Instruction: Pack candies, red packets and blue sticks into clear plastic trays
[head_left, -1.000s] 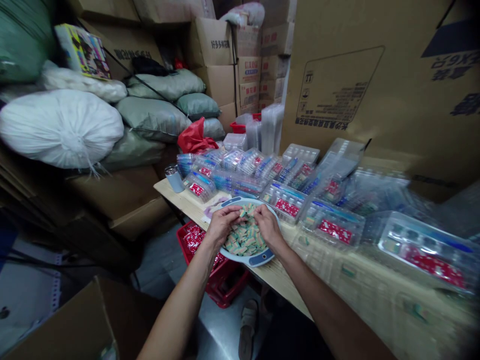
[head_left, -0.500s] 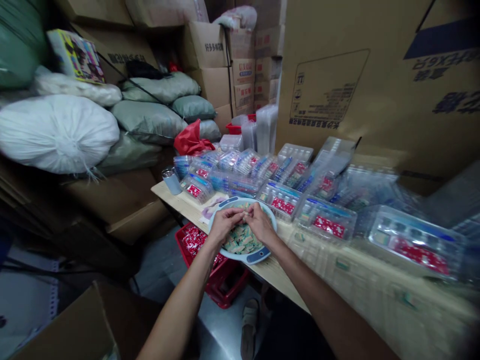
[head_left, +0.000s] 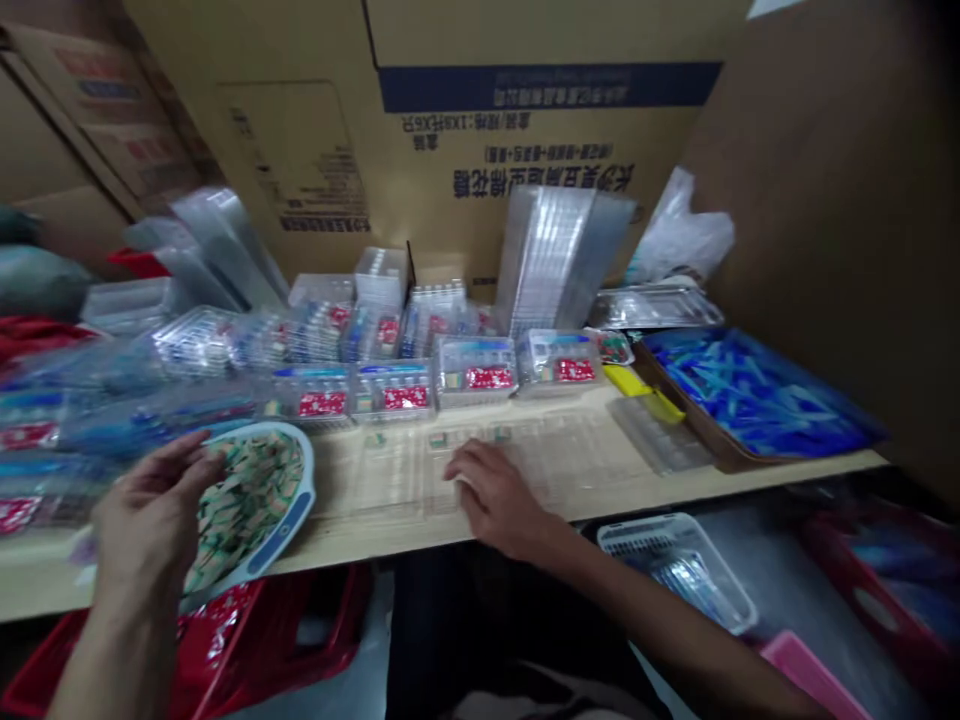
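The left hand (head_left: 154,500) is over the left part of a blue bowl (head_left: 295,530), its fingers bent forward and the thumb close to the forefinger, with only a narrow gap; whether a piece is pinched there I cannot tell. Small green-and-tan pieces (head_left: 251,490) fill the bowl, which stands at the front edge of the table (head_left: 337,540). The right hand (head_left: 495,495) is over clear trays (head_left: 397,478) laid flat in a row to the right of the bowl. Its fingers are curled, palm down, the thumb tucked below them; I cannot tell whether they hold anything. Three loose pieces (head_left: 437,440) show along the far side of these trays, one of them just beyond the right fingertips. Behind the trays stand clear packs (head_left: 475,360), several with a red packet (head_left: 405,398) and a blue strip inside. A tall stack (head_left: 540,260) of clear plastic rises behind them, in front of a big carton (head_left: 427,230). Farther right, a yellow thing (head_left: 645,393) lies beside a box (head_left: 739,464) of blue sticks (head_left: 750,390).
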